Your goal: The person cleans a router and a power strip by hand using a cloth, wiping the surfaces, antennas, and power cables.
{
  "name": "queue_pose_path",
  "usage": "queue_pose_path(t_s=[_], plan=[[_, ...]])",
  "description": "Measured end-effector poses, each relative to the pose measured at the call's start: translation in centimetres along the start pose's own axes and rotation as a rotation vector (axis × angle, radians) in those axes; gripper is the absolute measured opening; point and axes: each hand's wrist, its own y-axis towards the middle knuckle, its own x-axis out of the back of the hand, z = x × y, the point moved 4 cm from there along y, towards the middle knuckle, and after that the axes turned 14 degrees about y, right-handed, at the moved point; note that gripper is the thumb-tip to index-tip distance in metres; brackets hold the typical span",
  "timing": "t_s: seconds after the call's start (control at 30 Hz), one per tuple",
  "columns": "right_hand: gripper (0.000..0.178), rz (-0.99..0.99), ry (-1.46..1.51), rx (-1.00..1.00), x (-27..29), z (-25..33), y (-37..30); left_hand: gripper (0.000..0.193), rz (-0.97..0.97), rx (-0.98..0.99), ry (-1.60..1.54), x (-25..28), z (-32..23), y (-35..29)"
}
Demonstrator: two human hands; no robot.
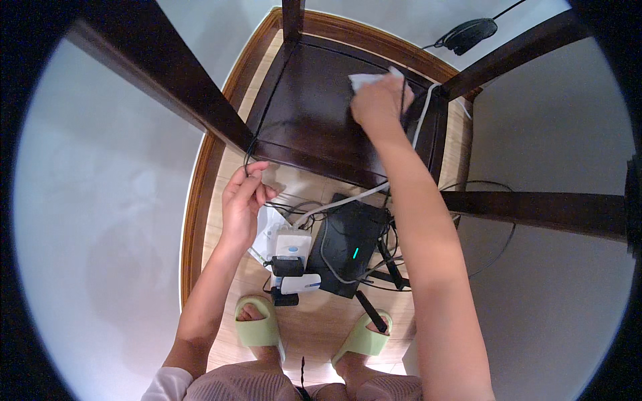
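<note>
In the head view, a white cloth (362,80) is held in the right hand (382,101) at the far right of a dark wooden shelf (314,93). A thin black cable (246,160) is pinched by the left hand (242,197) at the shelf's near left corner. Below, a black box (344,235) is surrounded by tangled cables on the wooden floor (307,337).

Bare forearms (431,267), pale sleeve (167,385), light green slippers (257,325).
On my feed, the left hand (241,200) and right hand (381,103) are bare; the sleeve, plain whitish grey, shows near the left elbow. Over the lap I see brownish-grey fabric (237,385) with a fine ribbed texture. The slippers are open-toed, each with one wide, smooth strap. A thin dark cord (303,371) shows at the lower middle; I can't tell whether it's a drawstring.
</note>
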Motion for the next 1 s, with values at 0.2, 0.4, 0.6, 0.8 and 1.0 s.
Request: queue_pose_path(t_s=[0.2, 0.4, 0.6, 0.8, 1.0], plan=[[0.042, -0.263, -0.467, -0.055, 0.8, 0.0, -5.2, 0.032, 0.001, -0.059, 0.049, 0.4, -0.8, -1.8], [0.052, -0.091, 0.169, 0.43, 0.7, 9.4, -8.0, 0.032, -0.02, -0.058, 0.212, 3.0, 0.3, -3.9], [0.052, 0.089, 0.505, 0.591, 2.1, 12.9, -13.1, 0.028, -0.049, -0.028, 0.227, 4.0, 1.6, -5.9], [0.053, -0.014, 0.501, 0.662, 3.9, 8.6, -17.3, 0.028, 0.01, -0.026, 0.183, 6.1, 3.1, -7.4], [0.065, 0.116, -0.057, 0.153, 4.4, 4.7, -19.3, 0.028, -0.124, 0.136, 0.279, 8.4, 4.7, -7.8]])
